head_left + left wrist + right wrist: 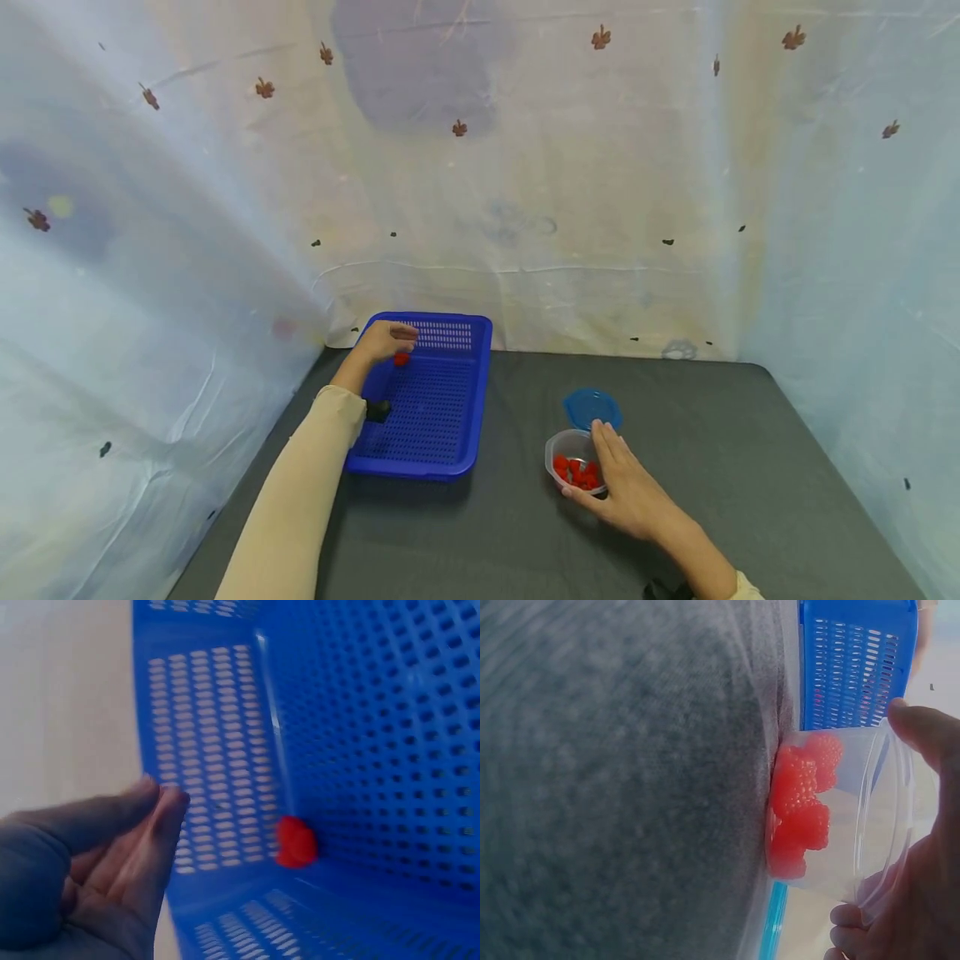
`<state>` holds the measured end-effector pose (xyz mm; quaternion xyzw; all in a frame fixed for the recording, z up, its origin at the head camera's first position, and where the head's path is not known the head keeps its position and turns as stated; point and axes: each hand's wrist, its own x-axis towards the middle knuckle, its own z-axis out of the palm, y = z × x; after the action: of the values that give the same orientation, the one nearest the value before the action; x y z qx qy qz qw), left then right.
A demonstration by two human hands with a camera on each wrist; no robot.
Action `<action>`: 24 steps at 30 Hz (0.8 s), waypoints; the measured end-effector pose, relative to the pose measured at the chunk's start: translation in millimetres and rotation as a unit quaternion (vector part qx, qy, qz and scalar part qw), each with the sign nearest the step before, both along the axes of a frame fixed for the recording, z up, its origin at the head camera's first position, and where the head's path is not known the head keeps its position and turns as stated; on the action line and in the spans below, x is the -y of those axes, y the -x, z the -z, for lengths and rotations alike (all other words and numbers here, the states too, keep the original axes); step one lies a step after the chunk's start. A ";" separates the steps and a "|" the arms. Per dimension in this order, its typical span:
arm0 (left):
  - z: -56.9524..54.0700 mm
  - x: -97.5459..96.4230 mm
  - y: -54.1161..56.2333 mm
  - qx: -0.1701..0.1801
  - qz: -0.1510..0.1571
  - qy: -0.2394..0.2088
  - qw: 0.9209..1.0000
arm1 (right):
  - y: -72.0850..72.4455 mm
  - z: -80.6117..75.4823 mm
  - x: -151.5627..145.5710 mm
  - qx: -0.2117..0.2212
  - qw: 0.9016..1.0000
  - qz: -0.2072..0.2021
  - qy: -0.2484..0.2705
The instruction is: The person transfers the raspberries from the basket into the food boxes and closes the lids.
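Observation:
A red raspberry lies in the far left corner of the blue plastic basket. My left hand hovers over that corner, holding nothing. In the left wrist view its thumb and forefinger tips come close together above the basket's rim, and the raspberry sits lower, against the slotted end wall. On the right, my right hand grips a clear plastic tub by its rim, thumb on one side and fingers on the other. Several raspberries lie in the tub's bottom, which rests on the table.
Right behind the tub lies a blue lid. A dark grey cloth covers the table. Patterned sheets hang around its back and sides, close behind the basket.

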<state>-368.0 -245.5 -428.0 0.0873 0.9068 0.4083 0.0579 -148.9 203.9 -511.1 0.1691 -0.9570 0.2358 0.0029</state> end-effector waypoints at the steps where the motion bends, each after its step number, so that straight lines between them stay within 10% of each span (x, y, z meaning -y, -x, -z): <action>1: 2.2 1.2 1.4 -0.001 -0.012 0.006 1.000 | 0.2 -0.5 0.0 -0.001 1.000 0.000 0.000; 10: 28.4 12.0 13.5 0.017 -0.083 0.066 0.994 | 0.4 -0.1 -0.5 0.010 1.000 0.001 -0.001; 24: 34.6 11.2 17.2 0.031 -0.112 0.128 0.985 | 0.8 0.9 -0.3 0.017 1.000 0.003 0.001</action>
<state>-385.2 -256.8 -462.6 -0.0362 0.9533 0.2956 0.0506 -149.7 204.1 -512.1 0.1621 -0.9572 0.2394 -0.0120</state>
